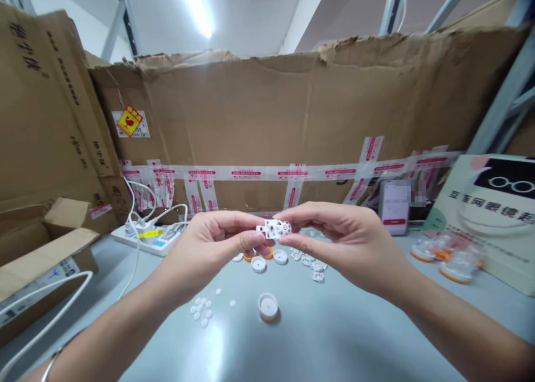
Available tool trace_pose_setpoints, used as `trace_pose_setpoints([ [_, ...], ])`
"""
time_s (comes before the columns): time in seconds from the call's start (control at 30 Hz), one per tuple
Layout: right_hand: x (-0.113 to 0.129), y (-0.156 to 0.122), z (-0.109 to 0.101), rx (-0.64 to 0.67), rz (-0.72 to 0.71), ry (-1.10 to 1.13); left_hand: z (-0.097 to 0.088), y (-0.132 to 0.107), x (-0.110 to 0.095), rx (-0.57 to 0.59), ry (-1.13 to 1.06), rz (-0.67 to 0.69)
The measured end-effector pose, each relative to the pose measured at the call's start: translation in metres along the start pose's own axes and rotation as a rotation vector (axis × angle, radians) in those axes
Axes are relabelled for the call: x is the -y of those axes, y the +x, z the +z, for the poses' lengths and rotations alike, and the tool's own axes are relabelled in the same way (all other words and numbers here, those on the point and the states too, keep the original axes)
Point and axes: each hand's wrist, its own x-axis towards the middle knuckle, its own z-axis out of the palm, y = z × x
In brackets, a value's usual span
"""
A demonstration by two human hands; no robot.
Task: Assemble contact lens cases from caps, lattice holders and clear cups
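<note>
Between my two hands, above the table, is a small white openwork plastic piece (276, 230). My left hand (228, 237) pinches its left end between thumb and fingers. The right end is pinched by my right hand (334, 231). Below on the table stands a round white cup with an orange base (268, 306). Behind it lie white round caps (258, 264) and orange rings (267, 254), partly hidden by my left fingers. More white openwork pieces (313, 264) are scattered under my right hand. Small white discs (203, 309) lie in a loose group at the left.
A white power strip (152, 238) with plugs and cables is at the back left, beside an open carton (45, 254). Clear-and-orange parts (455, 259), a phone (395, 206) and a printed box (489, 220) stand at the right. Large cardboard (271, 114) closes off the back.
</note>
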Motion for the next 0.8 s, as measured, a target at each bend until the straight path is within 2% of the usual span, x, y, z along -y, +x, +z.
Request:
trace_pose_setpoints([
  [0.23,0.007,-0.002,0.009,-0.049,-0.041,0.063,0.004,-0.01,-0.005,-0.059,0.107,0.174],
  [0.47,0.01,-0.006,0.011,0.04,0.136,0.242,0.006,-0.017,-0.001,-0.096,0.23,0.222],
  [0.6,0.006,-0.004,0.012,0.088,0.223,0.295,0.008,-0.016,0.001,-0.093,0.259,0.21],
  [0.7,0.001,-0.004,0.015,0.087,0.23,0.257,0.011,-0.015,0.002,-0.107,0.257,0.161],
  [0.8,-0.004,-0.004,0.019,0.089,0.221,0.256,0.013,-0.013,0.006,-0.167,0.262,0.103],
])
